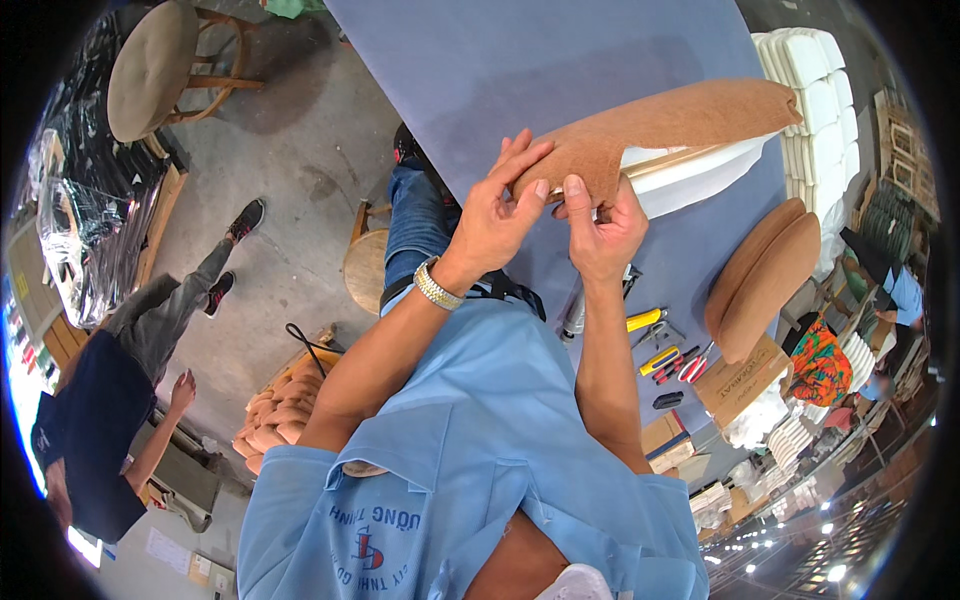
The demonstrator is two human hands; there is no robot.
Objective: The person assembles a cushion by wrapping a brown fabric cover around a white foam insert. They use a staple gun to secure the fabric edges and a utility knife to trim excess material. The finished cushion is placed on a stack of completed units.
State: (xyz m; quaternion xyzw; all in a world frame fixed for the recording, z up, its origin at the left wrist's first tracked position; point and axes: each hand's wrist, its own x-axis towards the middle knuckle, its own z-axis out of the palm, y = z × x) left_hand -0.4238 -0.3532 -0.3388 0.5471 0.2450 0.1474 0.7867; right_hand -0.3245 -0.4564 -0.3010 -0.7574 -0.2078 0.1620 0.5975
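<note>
Brown padded piece: one, long and curved [690, 112], above the blue table, held at its near left end; white material [705, 185] shows along its open underside.
Hands: two. The left hand [492, 218], below a wristwatch [437, 284], grips the cloth end, thumb below and fingers over the top; the right hand [606, 235] pinches the cloth edge just beside it.
Matching brown pieces: two [775, 275], touching, at the table's right side.
Yellow tools: two [646, 320], near the right forearm; red-handled tools [692, 369] overlap there, too close to count.
Cardboard box: one [742, 383], near the tools.
Stools: two, one with a padded seat [152, 70], one with a round, light seat [366, 268].
Surface: flat blue-grey tabletop [600, 45].
Room: grey concrete floor [315, 185], white stacks [815, 115] beyond the table, a co-worker [95, 410] at left.
</note>
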